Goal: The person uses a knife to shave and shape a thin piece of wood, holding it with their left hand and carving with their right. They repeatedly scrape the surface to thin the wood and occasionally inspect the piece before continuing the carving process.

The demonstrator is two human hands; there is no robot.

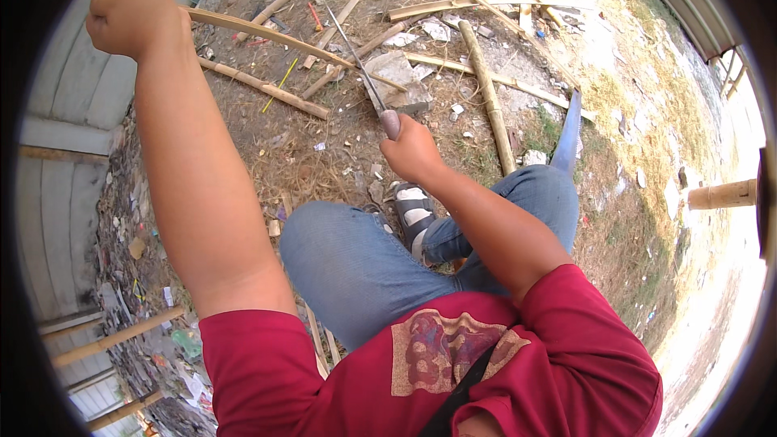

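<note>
My left hand (139, 20) is raised at the upper left, closed in a fist round the near end of a split bamboo strip (267, 31). The strip slants down to the right, toward the middle of the ground. In front of my knees, my right hand (414, 150) grips the brown handle (390, 123) of a long, narrow-bladed knife (356, 57). Its blade points up and to the left and crosses the strip near the strip's far end. Whether blade and strip touch, I cannot tell. A pale flat stone (395, 77) lies beneath the crossing.
Several bamboo poles and split pieces litter the ground, among them a round pole (487, 97) to the right and a shorter piece (263, 89) to the left. A grey panel wall (69, 97) borders the left side. My sandalled foot (414, 214) is below my right hand.
</note>
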